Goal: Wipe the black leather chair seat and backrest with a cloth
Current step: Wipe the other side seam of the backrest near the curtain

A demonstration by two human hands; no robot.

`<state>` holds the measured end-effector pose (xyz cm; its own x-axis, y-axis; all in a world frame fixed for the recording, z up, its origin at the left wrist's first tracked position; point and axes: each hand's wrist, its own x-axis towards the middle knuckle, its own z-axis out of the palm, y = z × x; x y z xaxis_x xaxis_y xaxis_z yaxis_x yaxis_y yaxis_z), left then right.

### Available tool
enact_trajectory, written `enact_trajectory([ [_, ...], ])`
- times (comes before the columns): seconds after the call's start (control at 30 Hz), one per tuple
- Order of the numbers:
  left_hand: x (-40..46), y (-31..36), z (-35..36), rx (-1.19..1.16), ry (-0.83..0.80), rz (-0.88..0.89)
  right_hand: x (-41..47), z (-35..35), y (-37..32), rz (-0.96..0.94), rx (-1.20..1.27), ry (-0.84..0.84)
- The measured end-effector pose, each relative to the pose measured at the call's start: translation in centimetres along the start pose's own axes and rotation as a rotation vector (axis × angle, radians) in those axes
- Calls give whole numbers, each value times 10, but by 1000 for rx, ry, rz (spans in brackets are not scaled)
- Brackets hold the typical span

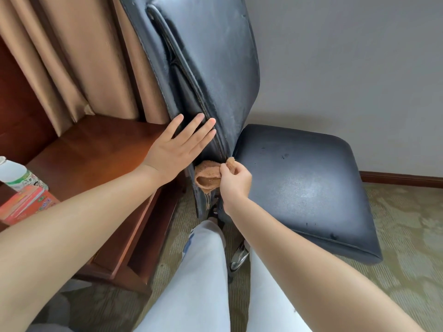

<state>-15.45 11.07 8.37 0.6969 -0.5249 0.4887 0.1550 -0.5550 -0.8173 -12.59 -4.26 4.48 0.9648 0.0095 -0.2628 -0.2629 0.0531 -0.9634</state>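
one cloth, tan and bunched, sits at the low edge of the backrest, right where it meets the seat. the right hand pinches a fold of it, likely working the crease at that join. the left hand lies flat, fingers straight, on the backrest's side edge, gripping nothing, probably bracing the chair so it won't swing. a desk stands just beside, curtain behind.
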Motion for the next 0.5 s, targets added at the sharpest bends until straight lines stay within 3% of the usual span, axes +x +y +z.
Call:
enact_trajectory([
  [0.23,2,0,-7,-17,-63,6,-10,-3,-13,-487,-215,-90],
  [0.37,2,11,-8,-64,-91,-64,-8,0,-5,-610,-362,-82],
  [0.5,1,20,-3,-170,-14,-139,-1,5,-2,-636,-390,-17],
])
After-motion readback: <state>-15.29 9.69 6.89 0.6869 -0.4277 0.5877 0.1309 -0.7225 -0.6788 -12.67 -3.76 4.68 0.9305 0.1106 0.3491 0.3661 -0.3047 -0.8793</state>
